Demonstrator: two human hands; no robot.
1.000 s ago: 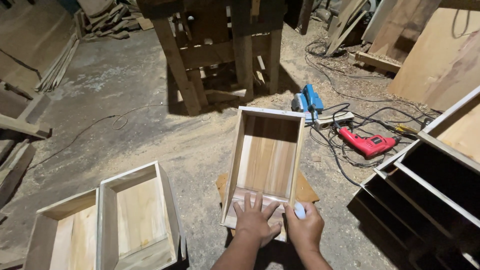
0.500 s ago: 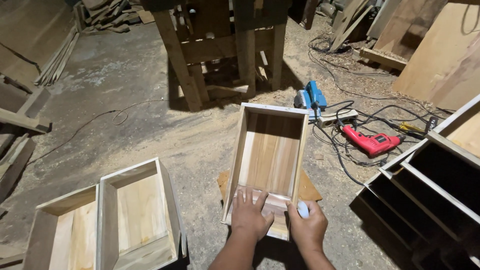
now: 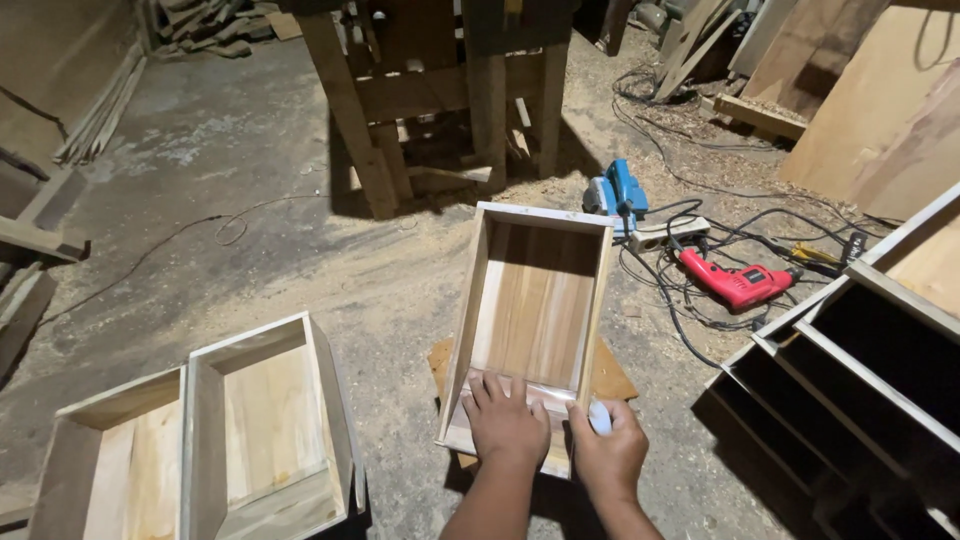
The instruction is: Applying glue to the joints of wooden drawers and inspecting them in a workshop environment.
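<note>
Left hand lies flat and spread inside the wooden box; right hand clamps a small white object at its near edge. A red drill and blue planer lie beyond the box.

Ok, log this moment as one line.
left hand: flat inside wooden drawer box | right hand: holding small white object at box's near edge
</note>
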